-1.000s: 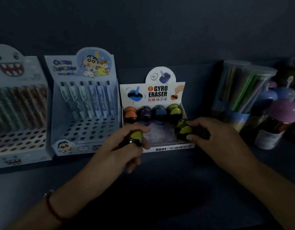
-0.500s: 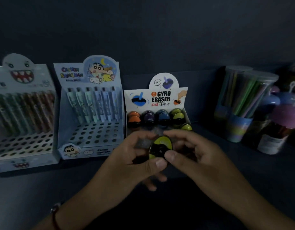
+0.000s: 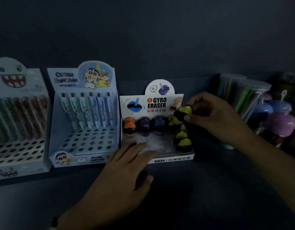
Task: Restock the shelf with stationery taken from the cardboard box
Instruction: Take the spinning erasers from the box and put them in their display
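Dimness blurs the shelf (image 3: pixel 210 188). Right hand (image 3: pixel 215 117) pinches a yellow-and-black eraser (image 3: pixel 182 113), tilted, yellow dome upward, above the eraser box (image 3: pixel 172 159)'s right rear corner. Left hand (image 3: pixel 128 165) lies spread, fingers straight over the box's front edge, hiding part of it.

Stationery shop display. A dark shelf (image 3: pixel 210 188) carries retail counter boxes in a row: a "GYRO ERASER" display box (image 3: pixel 170 157) with item code 5531, a cartoon-branded pen display box (image 3: pixel 84 117), and tubs of coloured pens (image 3: pixel 243 100).
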`<state>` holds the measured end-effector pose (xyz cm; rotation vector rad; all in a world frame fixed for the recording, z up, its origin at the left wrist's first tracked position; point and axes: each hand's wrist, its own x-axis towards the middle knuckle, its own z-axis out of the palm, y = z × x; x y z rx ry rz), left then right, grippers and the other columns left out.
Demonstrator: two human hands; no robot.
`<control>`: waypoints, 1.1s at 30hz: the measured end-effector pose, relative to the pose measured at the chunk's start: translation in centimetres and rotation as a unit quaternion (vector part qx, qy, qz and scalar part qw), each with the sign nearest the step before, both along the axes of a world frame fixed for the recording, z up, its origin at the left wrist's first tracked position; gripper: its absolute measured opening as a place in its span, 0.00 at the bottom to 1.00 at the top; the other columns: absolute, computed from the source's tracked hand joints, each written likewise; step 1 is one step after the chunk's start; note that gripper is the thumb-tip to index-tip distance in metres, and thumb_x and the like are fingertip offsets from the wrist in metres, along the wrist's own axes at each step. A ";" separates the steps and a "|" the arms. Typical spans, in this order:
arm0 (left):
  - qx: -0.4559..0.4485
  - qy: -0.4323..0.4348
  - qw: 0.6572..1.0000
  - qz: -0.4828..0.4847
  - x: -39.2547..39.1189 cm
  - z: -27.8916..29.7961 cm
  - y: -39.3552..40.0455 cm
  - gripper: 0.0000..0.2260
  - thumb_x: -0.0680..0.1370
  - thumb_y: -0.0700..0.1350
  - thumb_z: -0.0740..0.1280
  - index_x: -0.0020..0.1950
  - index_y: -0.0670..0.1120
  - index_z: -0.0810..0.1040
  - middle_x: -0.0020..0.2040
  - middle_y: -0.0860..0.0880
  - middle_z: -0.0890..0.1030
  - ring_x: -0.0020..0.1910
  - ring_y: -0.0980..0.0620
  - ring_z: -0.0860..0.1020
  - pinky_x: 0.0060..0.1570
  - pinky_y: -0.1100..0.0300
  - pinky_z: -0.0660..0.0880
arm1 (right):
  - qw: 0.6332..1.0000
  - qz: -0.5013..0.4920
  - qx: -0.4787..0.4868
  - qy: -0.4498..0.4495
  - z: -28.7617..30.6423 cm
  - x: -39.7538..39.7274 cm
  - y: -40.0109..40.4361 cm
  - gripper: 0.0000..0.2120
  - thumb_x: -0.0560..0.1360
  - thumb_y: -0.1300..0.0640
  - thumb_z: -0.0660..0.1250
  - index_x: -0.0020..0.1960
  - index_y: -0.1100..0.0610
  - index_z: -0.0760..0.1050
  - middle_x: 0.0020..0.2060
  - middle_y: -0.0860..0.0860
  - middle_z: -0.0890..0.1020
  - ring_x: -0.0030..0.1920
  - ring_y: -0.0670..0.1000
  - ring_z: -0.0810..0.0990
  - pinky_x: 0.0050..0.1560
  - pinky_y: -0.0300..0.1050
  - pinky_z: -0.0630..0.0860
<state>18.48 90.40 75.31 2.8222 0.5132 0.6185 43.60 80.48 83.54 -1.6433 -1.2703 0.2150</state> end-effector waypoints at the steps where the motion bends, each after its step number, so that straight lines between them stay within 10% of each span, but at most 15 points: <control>1: 0.011 0.009 1.000 0.003 0.1 -0.3 0.2 0.23 0.76 0.61 0.58 0.71 0.64 0.62 0.73 0.61 0.65 0.74 0.61 0.56 0.69 0.55 0.56 | 1.000 0.012 -0.017 -0.013 -0.2 0.7 0.5 0.13 0.69 0.63 0.76 0.48 0.52 0.77 0.41 0.52 0.83 0.41 0.42 0.81 0.44 0.33 0.76; 8: 0.083 -0.007 0.997 -0.005 0.5 -1.2 1.1 0.21 0.74 0.59 0.61 0.66 0.58 0.69 0.64 0.55 0.76 0.66 0.56 0.67 0.62 0.54 0.63 | 0.973 0.051 -0.153 -0.163 -1.4 3.1 2.9 0.12 0.69 0.60 0.78 0.47 0.50 0.78 0.40 0.48 0.85 0.44 0.45 0.84 0.52 0.47 0.79; 17: 0.063 -0.009 0.998 0.011 0.7 -0.9 0.4 0.21 0.72 0.58 0.61 0.65 0.56 0.73 0.64 0.52 0.78 0.63 0.55 0.68 0.61 0.53 0.64 | 0.960 0.020 -0.194 -0.200 -0.7 3.1 3.9 0.07 0.68 0.58 0.79 0.44 0.53 0.83 0.37 0.41 0.82 0.37 0.38 0.79 0.42 0.31 0.73; 22: -0.003 0.010 1.000 0.004 0.4 -0.1 -0.9 0.24 0.75 0.59 0.56 0.71 0.59 0.67 0.72 0.57 0.67 0.72 0.57 0.60 0.67 0.61 0.49 | 0.950 -0.022 -0.248 -0.189 -0.1 2.4 4.2 0.10 0.69 0.60 0.78 0.39 0.47 0.80 0.37 0.39 0.81 0.38 0.38 0.78 0.39 0.25 0.70; 33: -0.100 -0.062 0.984 -0.134 -1.0 1.8 -3.5 0.19 0.81 0.51 0.63 0.72 0.57 0.68 0.69 0.58 0.68 0.68 0.57 0.65 0.69 0.60 0.63 | 0.940 -0.162 -0.215 -0.208 -1.3 -6.3 -3.5 0.18 0.83 0.55 0.59 0.72 0.52 0.71 0.69 0.50 0.75 0.68 0.50 0.73 0.60 0.34 0.64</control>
